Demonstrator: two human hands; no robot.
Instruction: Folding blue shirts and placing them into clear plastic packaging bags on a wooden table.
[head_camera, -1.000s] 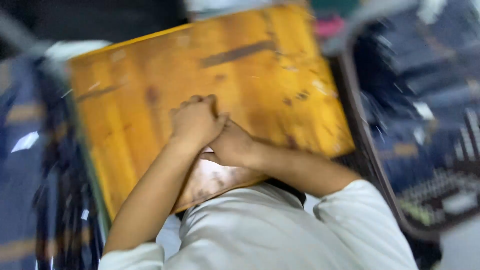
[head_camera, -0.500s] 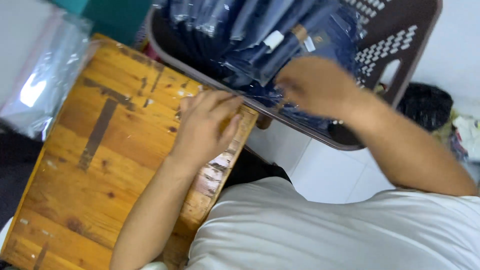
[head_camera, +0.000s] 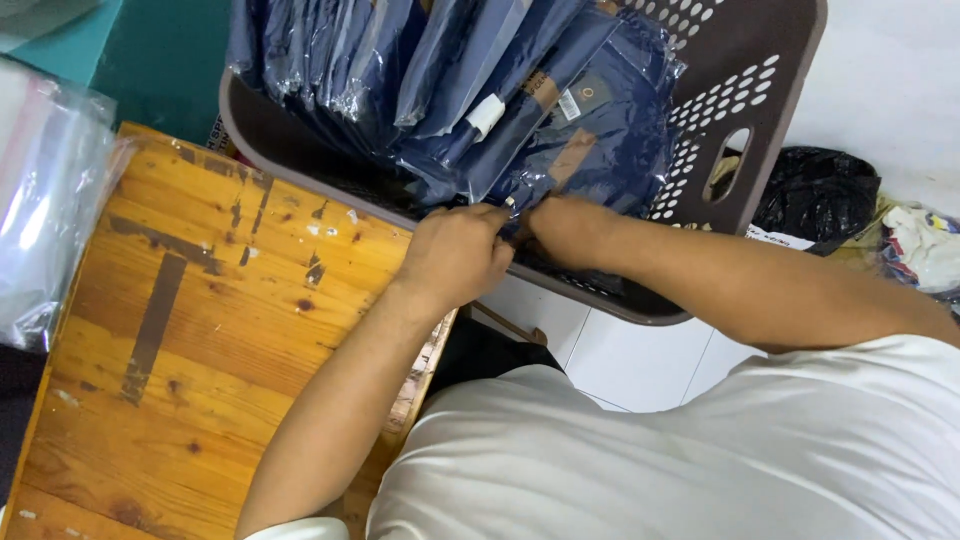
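Both hands, left (head_camera: 455, 255) & right (head_camera: 568, 228), gripping clear-bagged navy garment pack (head_camera: 590, 150) in brown perforated plastic basket (head_camera: 745, 110), beside worn wooden table (head_camera: 200, 350).

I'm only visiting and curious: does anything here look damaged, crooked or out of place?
Only small things. The wooden table is worn, with dark strips and pale flecks on top. The brown laundry basket overhangs the table's edge. The bagged navy garments lean unevenly where the left hand and right hand grip one.

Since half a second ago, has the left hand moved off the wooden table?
Yes. The left hand has left the wooden table and crossed its edge to the basket, meeting the right hand at the bagged garment.
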